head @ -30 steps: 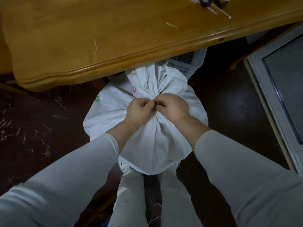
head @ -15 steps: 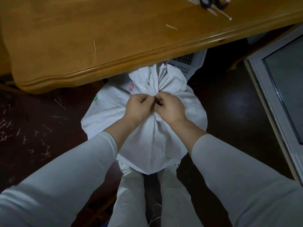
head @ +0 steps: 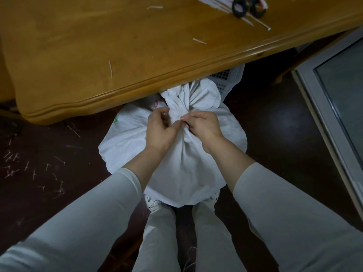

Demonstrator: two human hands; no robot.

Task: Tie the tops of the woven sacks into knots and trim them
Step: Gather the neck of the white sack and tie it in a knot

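sack [head: 182,163] first: white woven stuff, full and round, standing on the dark floor [head: 265,134] between the person's feet and the table [head: 117,46]. its top is gathered into a tight neck [head: 179,116], and above that the loose cloth fans out in creases toward the table edge. small red and green print shows on its left shoulder, partly hidden.

left hand [head: 160,128] sits at the left of the neck, fingers curled around the bunched cloth, thumb and forefinger parted a little at the top. right hand [head: 204,125] pinches the neck from the right, fingertips closed on the cloth. the two hands nearly touch there.

on the table's far right corner lie black-handled scissors [head: 248,7] on a bundle of pale strips, cut off by the picture edge. a few short white threads lie scattered on the tabletop, and many more on the floor to the left. a white perforated basket [head: 225,79] shows under the table just behind the sack, mostly hidden by both. a grey framed panel [head: 334,91] stands at the right. the table edge overhangs the sack's fanned top.
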